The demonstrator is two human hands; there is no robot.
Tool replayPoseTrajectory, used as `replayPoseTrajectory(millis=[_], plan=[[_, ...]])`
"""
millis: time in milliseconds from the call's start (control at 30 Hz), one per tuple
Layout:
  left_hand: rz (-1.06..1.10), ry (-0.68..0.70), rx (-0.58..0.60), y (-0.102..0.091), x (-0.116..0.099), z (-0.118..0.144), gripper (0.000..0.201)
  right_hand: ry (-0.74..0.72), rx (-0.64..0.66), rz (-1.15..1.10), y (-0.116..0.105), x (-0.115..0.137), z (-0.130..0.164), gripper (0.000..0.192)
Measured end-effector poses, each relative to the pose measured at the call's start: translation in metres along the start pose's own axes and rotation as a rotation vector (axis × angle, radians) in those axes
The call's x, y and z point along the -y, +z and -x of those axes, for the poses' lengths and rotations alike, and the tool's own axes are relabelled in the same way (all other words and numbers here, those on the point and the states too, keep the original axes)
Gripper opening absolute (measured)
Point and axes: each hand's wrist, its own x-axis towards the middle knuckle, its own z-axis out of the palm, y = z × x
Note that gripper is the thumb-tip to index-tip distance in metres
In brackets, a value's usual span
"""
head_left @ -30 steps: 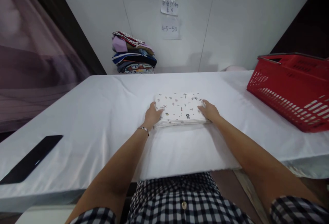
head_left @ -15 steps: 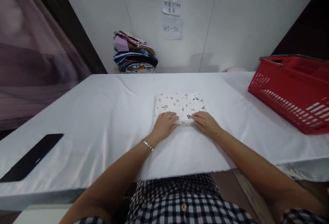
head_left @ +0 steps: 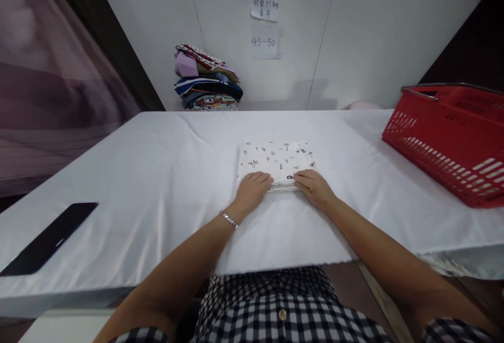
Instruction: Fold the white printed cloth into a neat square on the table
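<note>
A folded white cloth (head_left: 275, 158) printed with small dark and brown motifs lies flat in the middle of the white-covered table (head_left: 157, 175). My left hand (head_left: 252, 190), with a silver bracelet at the wrist, rests palm down on the cloth's near left edge. On the near right edge rests my right hand (head_left: 313, 188), fingers curled over the fabric. The two hands sit close together, almost touching. Both press on the near edge of the cloth; neither lifts it.
A red plastic basket (head_left: 452, 138) stands at the table's right side. A stack of folded colourful fabrics (head_left: 207, 80) sits at the back against the wall, under two paper notes (head_left: 265, 25). A black phone (head_left: 47, 238) lies near the left front edge.
One second ago my hands held the cloth's left and right sides. They have since slid to its near edge, close together. Since half a second ago almost nothing has moved.
</note>
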Motion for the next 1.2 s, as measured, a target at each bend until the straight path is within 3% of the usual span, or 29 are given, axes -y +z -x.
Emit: replayPoseTrajectory(millis=[300, 500, 1200], plan=[[0.002, -0.007, 0.042, -0.001, -0.006, 0.007, 0.028, -0.078, 0.059, 0.115, 0.002, -0.004, 0.011, 0.028], [-0.026, 0.081, -0.008, 0.002, -0.003, 0.01, 0.034, -0.138, -0.006, 0.137, 0.002, -0.002, 0.011, 0.025], [-0.005, -0.075, 0.026, 0.001, -0.004, 0.003, 0.026, -0.158, -0.002, 0.114, -0.006, -0.009, 0.02, 0.037]])
